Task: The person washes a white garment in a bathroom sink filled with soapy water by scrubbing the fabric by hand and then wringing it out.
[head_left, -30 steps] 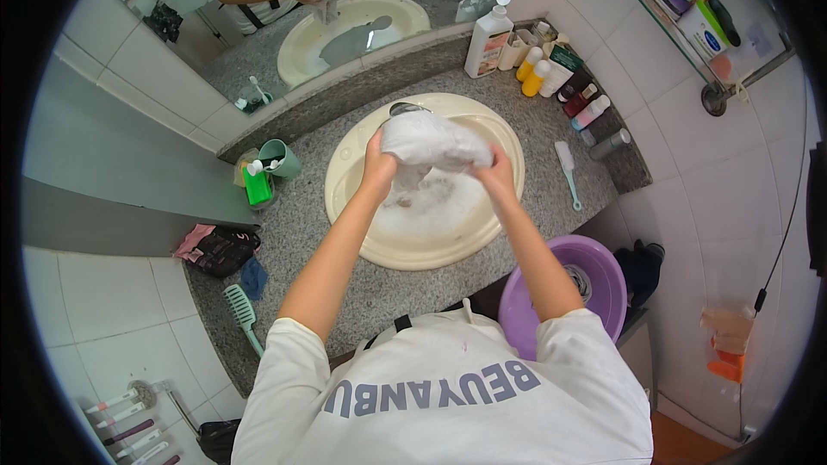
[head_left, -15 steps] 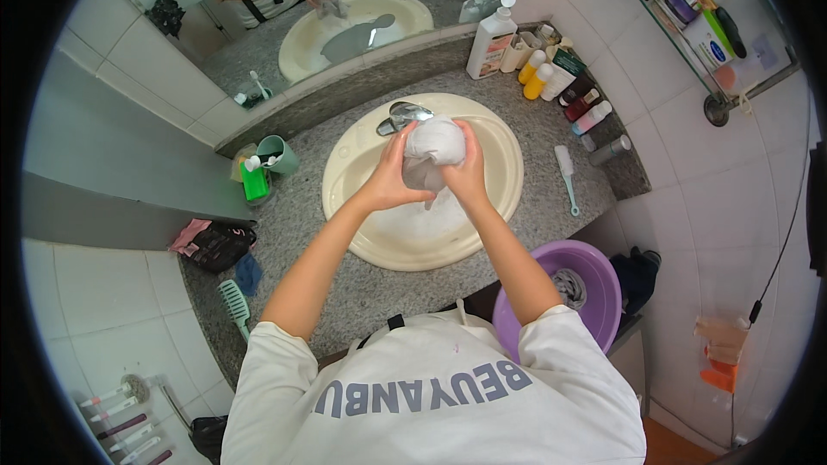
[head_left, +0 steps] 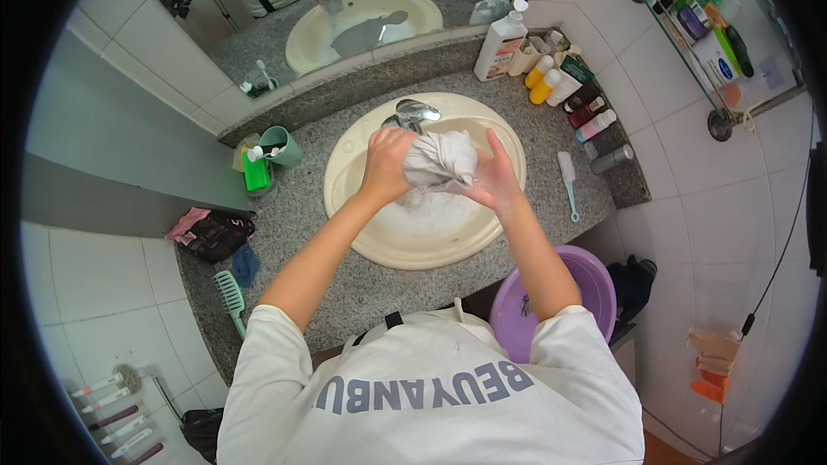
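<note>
Over the cream oval sink (head_left: 338, 194), a bunched, wet white cloth (head_left: 441, 158) hangs between my hands. My left hand (head_left: 386, 168) is closed round its left side. My right hand (head_left: 496, 176) is open, the thumb lifted clear and the palm beside the cloth's right end; part of its fingers is hidden behind the cloth. White suds (head_left: 422, 222) lie in the basin below. Just beyond my left hand stands the chrome faucet (head_left: 413, 112), partly covered by it.
A purple basin (head_left: 594, 280) with something dark inside stands right, below the counter (head_left: 345, 314). A pump bottle (head_left: 501, 45) and several small bottles line the back right. A brush (head_left: 567, 185) lies right of the sink; a green cup (head_left: 282, 148) and comb (head_left: 231, 297) are left.
The cloth has gone from a rounded bundle to a twisted, sideways one. My right hand has loosened and moved right, while my left has closed round the cloth.
</note>
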`<state>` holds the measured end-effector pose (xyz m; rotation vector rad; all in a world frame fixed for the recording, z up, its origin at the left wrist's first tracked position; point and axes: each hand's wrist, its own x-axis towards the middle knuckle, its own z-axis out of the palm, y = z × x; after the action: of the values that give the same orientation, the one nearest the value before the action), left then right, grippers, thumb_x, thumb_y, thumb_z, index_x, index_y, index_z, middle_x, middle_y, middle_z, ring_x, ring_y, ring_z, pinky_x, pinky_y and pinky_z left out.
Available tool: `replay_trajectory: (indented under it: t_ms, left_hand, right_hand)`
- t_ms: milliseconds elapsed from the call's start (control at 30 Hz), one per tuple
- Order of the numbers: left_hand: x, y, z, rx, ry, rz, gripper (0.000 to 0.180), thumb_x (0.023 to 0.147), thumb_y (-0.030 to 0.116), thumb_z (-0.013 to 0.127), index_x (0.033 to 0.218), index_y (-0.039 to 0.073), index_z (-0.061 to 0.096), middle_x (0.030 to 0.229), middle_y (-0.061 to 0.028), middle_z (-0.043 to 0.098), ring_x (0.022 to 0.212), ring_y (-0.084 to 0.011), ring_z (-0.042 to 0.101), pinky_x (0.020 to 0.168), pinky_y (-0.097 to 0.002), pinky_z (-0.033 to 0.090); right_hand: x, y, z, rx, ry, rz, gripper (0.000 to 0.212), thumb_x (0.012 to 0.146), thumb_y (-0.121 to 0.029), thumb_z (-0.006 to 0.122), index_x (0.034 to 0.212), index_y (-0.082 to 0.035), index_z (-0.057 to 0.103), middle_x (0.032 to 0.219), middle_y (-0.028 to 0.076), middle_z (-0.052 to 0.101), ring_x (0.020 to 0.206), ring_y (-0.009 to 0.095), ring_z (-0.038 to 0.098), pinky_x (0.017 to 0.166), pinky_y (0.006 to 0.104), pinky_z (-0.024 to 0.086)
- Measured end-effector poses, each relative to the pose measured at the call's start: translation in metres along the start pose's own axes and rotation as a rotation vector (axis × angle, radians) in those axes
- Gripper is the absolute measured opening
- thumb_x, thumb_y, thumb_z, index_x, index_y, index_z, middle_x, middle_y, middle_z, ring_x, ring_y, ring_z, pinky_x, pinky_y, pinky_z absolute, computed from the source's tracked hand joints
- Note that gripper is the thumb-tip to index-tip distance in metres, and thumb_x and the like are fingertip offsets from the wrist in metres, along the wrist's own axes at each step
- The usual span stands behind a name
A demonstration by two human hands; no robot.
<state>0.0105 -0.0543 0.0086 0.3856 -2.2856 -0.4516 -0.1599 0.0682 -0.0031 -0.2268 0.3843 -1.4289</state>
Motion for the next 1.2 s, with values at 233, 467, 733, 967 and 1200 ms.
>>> replay_trajectory:
  t_ms: [233, 467, 733, 967, 1200]
  left_hand:
    - [0.009, -0.005, -0.001, 0.001, -0.26, 0.305, 0.031, 0.066, 0.012, 0.067, 0.096, 0.008, 0.06, 0.085, -0.0076, 0.058, 0.078, -0.0254, 0.058, 0.065, -0.0357, 0.047]
    - [0.001, -0.01, 0.007, 0.316, -0.247, 0.34, 0.025, 0.068, 0.009, 0.061, 0.093, 0.01, 0.063, 0.08, -0.0039, 0.061, 0.071, -0.0209, 0.059, 0.057, -0.0325, 0.048]
    - [-0.01, -0.024, 0.027, 0.312, -0.57, -0.065, 0.02, 0.061, 0.006, 0.065, 0.08, 0.008, 0.062, 0.079, -0.013, 0.064, 0.075, -0.0296, 0.064, 0.06, -0.0396, 0.05]
    - [-0.003, -0.027, 0.024, 0.042, -0.741, -0.398, 0.027, 0.056, 0.005, 0.067, 0.082, 0.005, 0.064, 0.083, -0.0186, 0.065, 0.08, -0.0345, 0.063, 0.069, -0.0382, 0.051]
    - [-0.012, -0.064, 0.022, -0.607, -0.882, -0.684, 0.044, 0.053, 0.016, 0.08, 0.092, 0.004, 0.064, 0.088, -0.0079, 0.066, 0.076, -0.0168, 0.062, 0.071, -0.03, 0.05]
  right_hand:
    - [-0.008, 0.019, -0.014, -0.132, -0.107, 0.271, 0.073, 0.083, -0.042, 0.061, 0.136, 0.0, 0.033, 0.135, 0.022, 0.043, 0.118, 0.033, 0.049, 0.101, 0.0406, 0.039]
    - [0.01, 0.011, -0.006, -0.936, -0.044, 0.329, 0.086, 0.062, -0.021, 0.08, 0.133, -0.002, 0.034, 0.121, 0.013, 0.052, 0.109, 0.024, 0.052, 0.093, 0.0329, 0.042]
    - [0.03, 0.036, -0.018, -1.827, 0.373, -0.024, 0.043, 0.058, -0.016, 0.074, 0.097, -0.003, 0.063, 0.094, 0.014, 0.066, 0.092, 0.029, 0.062, 0.079, 0.0355, 0.049]
    - [0.03, 0.04, -0.023, -2.125, 0.343, -0.56, 0.027, 0.057, -0.007, 0.07, 0.082, -0.007, 0.061, 0.08, 0.013, 0.063, 0.077, 0.035, 0.059, 0.066, 0.0422, 0.048]
    - [0.03, 0.032, 0.0, -2.321, 0.287, -0.837, 0.019, 0.063, -0.004, 0.064, 0.079, -0.01, 0.056, 0.075, 0.006, 0.056, 0.075, 0.027, 0.056, 0.065, 0.0376, 0.043]
